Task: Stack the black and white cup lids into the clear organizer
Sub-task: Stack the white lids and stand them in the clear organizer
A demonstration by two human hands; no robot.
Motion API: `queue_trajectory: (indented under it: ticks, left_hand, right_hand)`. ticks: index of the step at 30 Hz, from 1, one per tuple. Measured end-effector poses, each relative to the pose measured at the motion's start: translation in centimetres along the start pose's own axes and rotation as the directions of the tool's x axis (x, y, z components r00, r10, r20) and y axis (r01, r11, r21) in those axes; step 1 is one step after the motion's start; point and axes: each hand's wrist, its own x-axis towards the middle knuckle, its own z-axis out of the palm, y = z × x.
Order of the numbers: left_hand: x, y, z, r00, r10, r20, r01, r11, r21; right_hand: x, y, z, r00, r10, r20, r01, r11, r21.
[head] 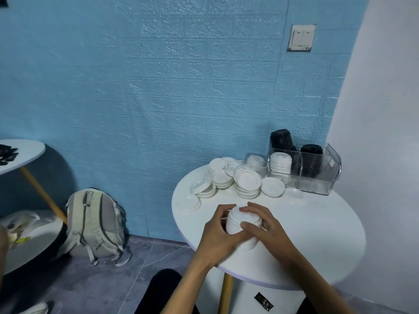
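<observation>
A stack of white lids [243,219] stands on the round white table [317,234] near its front edge. My left hand [215,234] grips the stack from the left, and my right hand [264,225] grips it from the right with fingers over the top. Several loose white lids [247,181] lie in low piles at the table's back. The clear organizer [317,177] stands at the back right, holding a white lid stack [281,164] and black lid stacks [311,159].
A blue brick-pattern wall runs behind the table, and a white wall [381,132] stands close on the right. A grey backpack [95,223] leans on the floor at the left. Another round table [22,152] is at the far left.
</observation>
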Motion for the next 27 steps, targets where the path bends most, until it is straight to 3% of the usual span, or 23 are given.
queue_trajectory:
  ticks: [5,7,10,12,14,16,21,27]
  left_hand:
    - [0.3,-0.2,-1.8,0.987,0.014,0.162,-0.026,0.997,0.071]
    - [0.7,-0.2,-3.5,0.989,0.035,0.141,-0.045,0.997,0.068]
    - [2.0,-0.8,-6.3,0.977,0.088,-0.193,-0.061,0.988,0.143]
    - [3.1,-1.6,-7.9,0.895,0.100,-0.435,0.042,0.951,0.306]
    - [4.0,-2.1,-9.1,0.857,0.045,-0.514,0.182,0.905,0.384]
    - [4.9,-2.3,-9.6,0.882,-0.026,-0.470,0.262,0.857,0.444]
    - [6.2,-2.6,-9.2,0.931,-0.083,-0.356,0.293,0.754,0.588]
    - [5.7,-3.7,-8.4,0.937,-0.011,-0.349,0.221,0.794,0.567]
  right_hand:
    - [-0.1,0.7,-0.7,0.997,0.024,0.071,-0.028,0.997,0.066]
    - [-0.2,0.9,-1.4,0.999,0.023,0.043,-0.025,0.998,0.057]
    - [-0.4,1.2,-2.0,0.999,0.040,0.034,-0.042,0.998,0.052]
    - [-0.5,1.4,-2.0,0.999,0.044,0.030,-0.045,0.998,0.042]
    - [-0.6,1.4,-1.8,0.999,0.045,0.024,-0.046,0.998,0.035]
    - [-0.6,1.5,-1.8,0.999,0.042,0.022,-0.043,0.998,0.039]
    - [-0.7,1.6,-1.7,0.999,0.038,0.023,-0.039,0.998,0.058]
    - [-0.6,2.0,-1.8,0.998,0.063,0.019,-0.064,0.995,0.080]
